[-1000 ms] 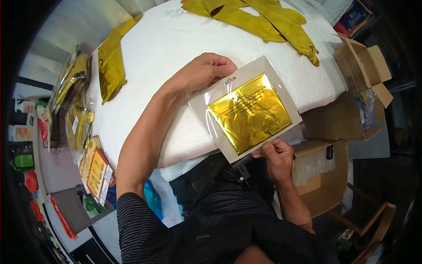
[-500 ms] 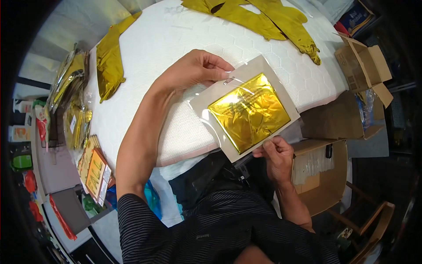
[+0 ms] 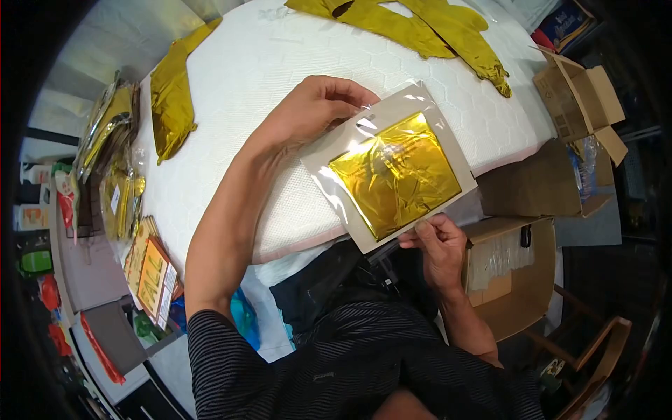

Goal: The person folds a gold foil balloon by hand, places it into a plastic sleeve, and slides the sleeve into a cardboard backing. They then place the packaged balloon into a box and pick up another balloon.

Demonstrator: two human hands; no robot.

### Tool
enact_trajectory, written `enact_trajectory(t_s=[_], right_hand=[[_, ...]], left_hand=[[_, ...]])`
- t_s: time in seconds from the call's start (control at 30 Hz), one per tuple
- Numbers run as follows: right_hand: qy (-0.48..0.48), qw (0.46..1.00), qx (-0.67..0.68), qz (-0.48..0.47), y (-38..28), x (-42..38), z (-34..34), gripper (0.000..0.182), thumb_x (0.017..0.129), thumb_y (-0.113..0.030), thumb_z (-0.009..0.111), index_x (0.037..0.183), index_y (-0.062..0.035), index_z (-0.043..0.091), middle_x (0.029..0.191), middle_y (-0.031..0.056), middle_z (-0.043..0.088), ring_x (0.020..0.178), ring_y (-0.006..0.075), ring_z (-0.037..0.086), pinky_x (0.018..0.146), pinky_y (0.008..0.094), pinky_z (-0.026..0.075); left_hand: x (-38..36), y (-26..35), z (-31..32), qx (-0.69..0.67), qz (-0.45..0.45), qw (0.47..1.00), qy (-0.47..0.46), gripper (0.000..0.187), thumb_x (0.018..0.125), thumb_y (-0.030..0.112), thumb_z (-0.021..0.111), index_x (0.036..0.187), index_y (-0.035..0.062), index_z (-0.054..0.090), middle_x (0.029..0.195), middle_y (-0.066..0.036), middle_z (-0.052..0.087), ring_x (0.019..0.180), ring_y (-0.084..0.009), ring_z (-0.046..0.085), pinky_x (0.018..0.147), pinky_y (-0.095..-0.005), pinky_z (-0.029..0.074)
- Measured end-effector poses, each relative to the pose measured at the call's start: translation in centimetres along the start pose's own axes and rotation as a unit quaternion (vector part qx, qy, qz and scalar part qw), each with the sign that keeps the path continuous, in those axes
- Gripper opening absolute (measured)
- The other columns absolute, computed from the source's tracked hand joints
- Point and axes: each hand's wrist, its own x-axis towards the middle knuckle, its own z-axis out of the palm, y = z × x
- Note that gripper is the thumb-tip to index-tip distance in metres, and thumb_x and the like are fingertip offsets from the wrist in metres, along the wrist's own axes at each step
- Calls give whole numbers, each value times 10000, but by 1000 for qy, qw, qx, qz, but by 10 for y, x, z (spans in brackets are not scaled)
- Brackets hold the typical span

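A flat clear package (image 3: 395, 175) with a folded gold foil sheet on a pale backing is held tilted above the front edge of the white padded surface (image 3: 294, 224). My left hand (image 3: 325, 108) is at its upper left edge, with the fingertips partly behind the package. My right hand (image 3: 441, 252) pinches its lower edge between thumb and fingers. Beyond the package, gold foil shapes (image 3: 420, 35) lie on the far part of the white surface. Another gold foil piece (image 3: 173, 105) lies at the left.
Packaged foil items (image 3: 105, 133) hang at the left edge, above a stack of orange printed cards (image 3: 155, 276). Open cardboard boxes stand at the right, one (image 3: 518, 301) holding clear sleeves, another (image 3: 581, 101) higher up. A wooden chair part (image 3: 609, 350) is at lower right.
The left hand has shifted slightly along the upper edge, its fingers further behind the package. The package has turned and moved up a little; the right hand still pinches it.
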Motion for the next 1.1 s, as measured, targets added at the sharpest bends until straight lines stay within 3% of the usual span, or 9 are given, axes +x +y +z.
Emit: enact_trajectory(t_s=[0.07, 0.17, 0.27, 0.4, 0.5, 0.67, 0.8, 0.87, 1.1], right_hand=[[2, 1000, -2, -5, -1, 0, 0, 165, 1030, -102, 675, 993, 58, 675, 895, 167, 752, 809, 223, 771, 725, 324, 652], [4, 1000, -4, -9, -1, 1, 0, 168, 1030, -107, 678, 991, 56, 673, 891, 167, 753, 804, 223, 770, 723, 325, 651], [-5, 1000, -11, -15, -2, 0, -1, 169, 1030, -110, 679, 985, 52, 672, 886, 170, 756, 799, 221, 768, 725, 324, 650], [-17, 1000, -16, -17, 0, -1, -2, 169, 1031, -115, 679, 983, 46, 668, 881, 177, 760, 793, 217, 764, 728, 324, 647], [-11, 999, -28, -34, 0, -1, 2, 174, 1035, -145, 681, 998, 22, 650, 852, 164, 752, 711, 207, 748, 692, 315, 635], [-11, 1000, -6, -17, -1, 1, 4, 168, 1036, -131, 674, 1012, 33, 649, 867, 167, 753, 710, 214, 752, 682, 333, 644], [-40, 999, 15, 14, -2, -1, 5, 180, 1033, -115, 672, 1028, 64, 665, 851, 167, 752, 706, 223, 758, 691, 343, 653], [-52, 999, 1, 14, -6, -2, 8, 182, 1031, -111, 672, 1022, 71, 671, 834, 164, 750, 705, 223, 759, 692, 339, 652], [-42, 998, -37, -6, -4, -4, 4, 177, 1022, -77, 673, 948, 81, 707, 847, 156, 759, 740, 205, 761, 699, 324, 643]], left_hand=[[-1, 2, 4, -103, -26, 994, 11, 217, 1011, 148, 670, 1180, 32, 743, 976, 11, 737, 771, -34, 592, 695, -183, 478], [-9, 18, 12, -99, -46, 993, 53, 225, 1042, 201, 661, 1163, 30, 741, 975, 9, 731, 776, -27, 593, 686, -187, 484], [-2, 5, 0, 12, -54, 998, 0, 266, 1058, 255, 649, 1132, 16, 740, 930, -23, 723, 778, -60, 617, 706, -235, 515], [-4, 5, 5, -18, -45, 999, 7, 296, 1064, 300, 640, 1105, 22, 734, 908, -8, 713, 746, -55, 600, 684, -244, 510], [-6, 6, 9, -43, -76, 995, 38, 366, 1084, 350, 599, 1175, 17, 723, 933, -13, 712, 785, -57, 602, 703, -249, 513], [-11, 9, 4, -85, -73, 994, -15, 527, 1105, 488, 487, 1346, 55, 663, 1078, -43, 728, 887, -72, 664, 801, -224, 565], [-16, 18, 9, -116, -96, 989, -4, 572, 1090, 530, 496, 1377, 56, 639, 1121, -45, 717, 916, -83, 673, 846, -229, 572], [-17, 20, 7, -105, -91, 990, -29, 609, 1093, 569, 455, 1365, 64, 658, 1179, -102, 712, 1107, -145, 664, 949, -285, 562], [-14, 7, -8, -132, -101, 986, -28, 717, 1048, 646, 498, 1350, 18, 669, 1069, -104, 737, 906, -60, 660, 787, -212, 552]])
